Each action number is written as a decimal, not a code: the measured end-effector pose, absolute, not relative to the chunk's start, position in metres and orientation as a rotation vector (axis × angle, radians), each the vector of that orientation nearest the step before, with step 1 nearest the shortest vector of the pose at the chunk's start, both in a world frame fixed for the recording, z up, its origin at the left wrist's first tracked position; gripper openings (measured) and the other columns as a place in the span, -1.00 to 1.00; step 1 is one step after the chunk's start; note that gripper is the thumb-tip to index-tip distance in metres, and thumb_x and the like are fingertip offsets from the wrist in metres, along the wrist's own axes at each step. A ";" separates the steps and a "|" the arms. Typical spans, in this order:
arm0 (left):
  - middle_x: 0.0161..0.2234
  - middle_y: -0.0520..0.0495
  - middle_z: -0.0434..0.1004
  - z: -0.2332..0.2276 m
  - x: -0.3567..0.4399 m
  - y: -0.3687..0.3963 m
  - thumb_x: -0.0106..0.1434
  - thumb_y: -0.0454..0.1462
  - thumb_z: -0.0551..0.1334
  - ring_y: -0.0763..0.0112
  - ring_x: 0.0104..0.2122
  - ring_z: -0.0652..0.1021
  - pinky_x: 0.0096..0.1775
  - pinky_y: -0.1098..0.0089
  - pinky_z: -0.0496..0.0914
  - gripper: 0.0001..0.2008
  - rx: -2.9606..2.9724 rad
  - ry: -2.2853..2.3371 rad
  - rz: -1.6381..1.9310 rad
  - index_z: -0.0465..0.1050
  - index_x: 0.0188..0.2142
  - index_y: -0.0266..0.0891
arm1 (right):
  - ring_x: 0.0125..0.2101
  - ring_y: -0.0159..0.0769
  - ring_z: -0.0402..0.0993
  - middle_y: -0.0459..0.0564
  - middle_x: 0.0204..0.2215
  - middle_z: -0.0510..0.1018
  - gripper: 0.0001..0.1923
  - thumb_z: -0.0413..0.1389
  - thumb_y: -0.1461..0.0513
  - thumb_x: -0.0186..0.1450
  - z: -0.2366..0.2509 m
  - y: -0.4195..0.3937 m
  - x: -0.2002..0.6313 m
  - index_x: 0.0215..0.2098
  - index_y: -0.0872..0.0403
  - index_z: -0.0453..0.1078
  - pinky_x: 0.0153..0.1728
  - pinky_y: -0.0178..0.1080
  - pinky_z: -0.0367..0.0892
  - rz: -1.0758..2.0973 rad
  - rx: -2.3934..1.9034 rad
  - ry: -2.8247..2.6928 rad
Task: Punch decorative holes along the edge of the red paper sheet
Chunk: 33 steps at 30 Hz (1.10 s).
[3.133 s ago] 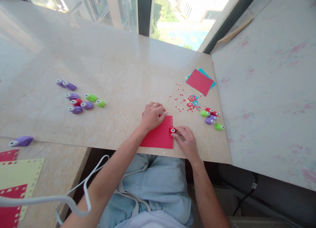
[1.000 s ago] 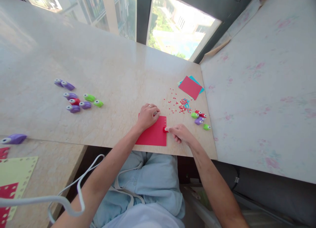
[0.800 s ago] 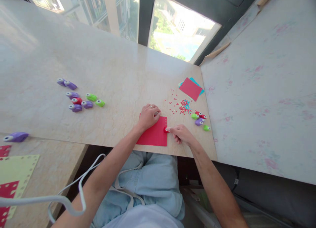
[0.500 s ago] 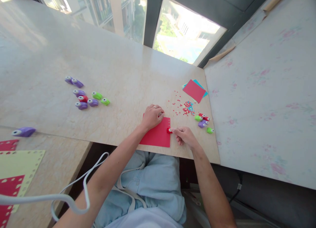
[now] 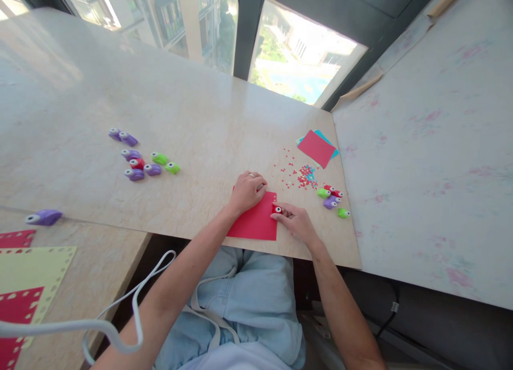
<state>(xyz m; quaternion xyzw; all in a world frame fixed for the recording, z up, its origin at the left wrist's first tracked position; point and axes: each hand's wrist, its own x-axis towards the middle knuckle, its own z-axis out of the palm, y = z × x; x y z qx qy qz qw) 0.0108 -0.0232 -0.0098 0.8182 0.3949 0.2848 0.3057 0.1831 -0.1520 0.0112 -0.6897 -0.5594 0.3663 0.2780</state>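
Observation:
A red sheet of paper point(image 5: 256, 223) lies at the near edge of the marble table point(image 5: 192, 124). My left hand point(image 5: 246, 191) presses down on its far left corner, fingers curled, a ring on one finger. My right hand point(image 5: 294, 223) grips a small red paper punch point(image 5: 278, 209) clamped on the sheet's right edge. Small punched holes run along that edge above the punch.
Several punches point(image 5: 333, 198) and a scatter of red and blue confetti point(image 5: 302, 175) lie right of my hands, with red and teal sheets point(image 5: 318, 147) beyond. More punches point(image 5: 142, 161) sit at the left, one purple punch point(image 5: 44, 217) near punched yellow and red sheets point(image 5: 28, 274).
My right hand and the red punch have shifted slightly along the sheet's right edge; the hand now lies lower over the punch. My left hand has stayed on the sheet.

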 end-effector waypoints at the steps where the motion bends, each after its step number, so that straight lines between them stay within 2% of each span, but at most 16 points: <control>1: -0.18 -0.08 0.58 -0.009 0.010 -0.023 0.27 -0.29 0.16 0.36 -0.13 0.47 0.06 0.21 0.33 -0.84 2.160 1.043 0.753 0.54 -0.29 -0.20 | -0.63 -0.38 0.28 -0.10 -0.53 0.48 -0.49 0.21 -0.06 0.23 0.012 -0.149 0.185 0.02 0.06 0.53 -0.62 -0.34 0.21 0.998 -1.877 -1.459; 4: -0.20 -0.08 0.58 -0.008 0.009 -0.022 0.27 -0.30 0.15 0.38 -0.15 0.48 0.06 0.22 0.34 -0.83 2.144 1.036 0.749 0.54 -0.31 -0.20 | -0.74 -0.40 0.22 -0.14 -0.60 0.43 -0.45 0.18 -0.08 0.24 0.012 -0.139 0.197 0.05 0.08 0.50 -0.73 -0.34 0.11 0.912 -1.973 -1.326; 8: -0.20 -0.08 0.58 -0.007 0.008 -0.022 0.27 -0.31 0.15 0.39 -0.16 0.48 0.05 0.22 0.35 -0.83 2.129 1.035 0.753 0.54 -0.32 -0.20 | -0.73 -0.40 0.22 -0.18 -0.64 0.33 -0.42 0.17 -0.06 0.24 0.005 -0.124 0.225 0.06 0.17 0.45 -0.70 -0.34 0.12 0.581 -2.028 -1.110; 11: -0.21 -0.09 0.58 -0.009 0.008 -0.022 0.27 -0.30 0.14 0.39 -0.16 0.48 0.06 0.22 0.34 -0.83 2.141 1.032 0.761 0.54 -0.32 -0.21 | -0.69 -0.44 0.15 -0.20 -0.64 0.26 -0.47 0.19 -0.09 0.22 -0.002 -0.122 0.238 -0.10 0.17 0.47 -0.68 -0.36 0.08 0.482 -1.925 -0.982; 14: -0.21 -0.08 0.58 -0.011 0.008 -0.021 0.29 -0.28 0.14 0.38 -0.15 0.47 0.04 0.24 0.34 -0.82 2.162 1.031 0.763 0.53 -0.31 -0.21 | -0.66 -0.49 0.08 -0.21 -0.62 0.21 -0.54 0.23 -0.11 0.19 -0.006 -0.129 0.237 -0.35 0.13 0.39 -0.67 -0.39 0.02 0.514 -1.760 -0.935; 17: -0.21 -0.07 0.57 -0.012 0.008 -0.021 0.29 -0.28 0.15 0.38 -0.14 0.47 0.03 0.26 0.34 -0.83 2.167 1.038 0.755 0.53 -0.31 -0.21 | -0.69 -0.53 0.03 -0.24 -0.66 0.18 -0.51 0.25 -0.13 0.18 -0.006 -0.138 0.233 -0.45 0.09 0.26 -0.70 -0.41 -0.05 0.582 -1.569 -0.785; 21: -0.20 -0.06 0.57 -0.011 0.008 -0.021 0.30 -0.27 0.15 0.38 -0.14 0.47 0.02 0.26 0.33 -0.83 2.175 1.039 0.739 0.52 -0.31 -0.20 | -0.71 -0.55 0.08 -0.23 -0.66 0.24 -0.46 0.29 -0.14 0.15 0.000 -0.142 0.232 -0.48 0.08 0.19 -0.72 -0.45 -0.03 0.731 -1.272 -0.508; 25: -0.19 -0.05 0.57 -0.012 0.008 -0.021 0.30 -0.27 0.15 0.37 -0.13 0.46 0.03 0.25 0.32 -0.84 2.179 1.051 0.733 0.52 -0.31 -0.19 | -0.68 -0.54 0.18 -0.19 -0.62 0.33 -0.48 0.29 -0.16 0.14 0.005 -0.142 0.236 -0.46 0.08 0.27 -0.69 -0.46 0.10 0.907 -1.096 -0.388; 29: -0.19 -0.06 0.57 -0.012 0.008 -0.021 0.30 -0.26 0.15 0.36 -0.14 0.46 0.03 0.24 0.32 -0.83 2.185 1.061 0.732 0.53 -0.31 -0.20 | -0.60 -0.51 0.29 -0.14 -0.54 0.42 -0.58 0.31 -0.07 0.18 0.004 -0.142 0.239 -0.42 0.09 0.35 -0.59 -0.45 0.24 1.025 -1.000 -0.312; 33: -0.18 -0.07 0.57 -0.011 0.008 -0.021 0.30 -0.25 0.15 0.36 -0.13 0.46 0.03 0.24 0.33 -0.82 2.189 1.072 0.727 0.53 -0.30 -0.20 | -0.56 -0.50 0.32 -0.11 -0.48 0.47 -0.66 0.31 0.00 0.21 0.002 -0.141 0.240 -0.39 0.09 0.40 -0.53 -0.44 0.28 1.099 -0.954 -0.286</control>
